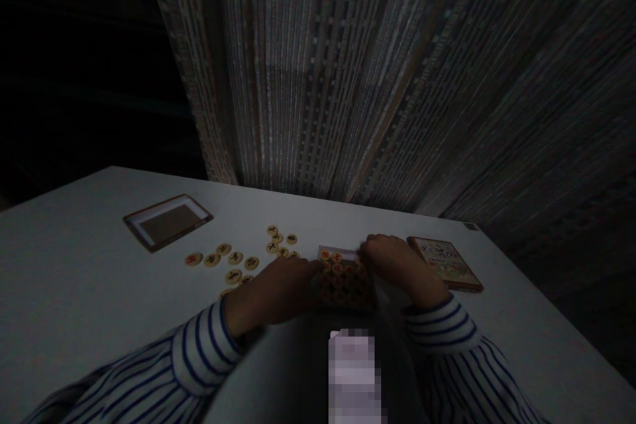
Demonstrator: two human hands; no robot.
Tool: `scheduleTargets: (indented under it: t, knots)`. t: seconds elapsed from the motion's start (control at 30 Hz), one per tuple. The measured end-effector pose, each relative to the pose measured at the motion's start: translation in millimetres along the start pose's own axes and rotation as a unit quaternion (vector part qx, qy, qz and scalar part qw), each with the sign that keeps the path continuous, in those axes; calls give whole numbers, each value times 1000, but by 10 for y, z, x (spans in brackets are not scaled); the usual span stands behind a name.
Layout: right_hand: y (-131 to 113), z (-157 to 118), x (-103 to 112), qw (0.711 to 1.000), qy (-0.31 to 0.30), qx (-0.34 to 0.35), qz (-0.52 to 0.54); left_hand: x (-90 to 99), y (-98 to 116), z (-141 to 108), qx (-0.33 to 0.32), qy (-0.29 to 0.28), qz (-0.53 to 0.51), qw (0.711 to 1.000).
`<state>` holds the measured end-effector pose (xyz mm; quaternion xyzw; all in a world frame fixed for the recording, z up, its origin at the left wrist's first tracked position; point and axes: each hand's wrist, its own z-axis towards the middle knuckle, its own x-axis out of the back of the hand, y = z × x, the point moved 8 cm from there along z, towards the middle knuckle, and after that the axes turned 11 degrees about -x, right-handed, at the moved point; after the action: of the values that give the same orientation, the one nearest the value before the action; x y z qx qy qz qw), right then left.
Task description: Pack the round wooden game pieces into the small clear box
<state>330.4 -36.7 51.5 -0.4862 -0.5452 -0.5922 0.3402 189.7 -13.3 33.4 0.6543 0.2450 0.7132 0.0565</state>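
Note:
An open box (354, 301) of round wooden Chinese chess pieces (338, 269) stands in front of me, its pieces in rows with some red characters showing. At its left side, my left hand (281, 288) is closed with the fingertips on the edge. My right hand (400, 266) is closed at the far right corner of the same box, its fingertips partly hidden and dim. Loose chess pieces (235, 258) with mostly dark characters lie spread to the left, several of them just beyond my left hand.
An empty box lid or tray (142, 232) lies at the far left of the white table (163, 311). To the right rests a flat box with a printed picture (447, 262). A striped curtain (308, 79) hangs behind the table. A pixelated patch covers the bottom middle.

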Motion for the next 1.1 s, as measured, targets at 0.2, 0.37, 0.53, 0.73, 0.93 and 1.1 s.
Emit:
scheduleTargets:
  t: [0.2, 0.37, 0.53, 0.73, 0.93, 1.1]
  knots:
    - [6, 1, -21, 1000, -13, 9, 16, -10, 1, -2, -6, 3, -2, 1000]
    - [-7, 24, -62, 999, -14, 19, 36, 3, 2, -2, -1, 2, 2, 1000]
    - [-4, 17, -52, 998, -20, 17, 48, 7, 30, -1, -3, -5, 0, 1000]
    - [2, 40, -82, 998, -23, 20, 51, 8, 28, -8, 3, -7, 9, 1000]
    - [-8, 35, -93, 998, -17, 33, 48, 17, 45, 3, -1, -13, 24, 1000]
    - [-22, 39, -113, 998, -26, 36, 40, 8, 42, 10, -9, -9, 18, 1000]
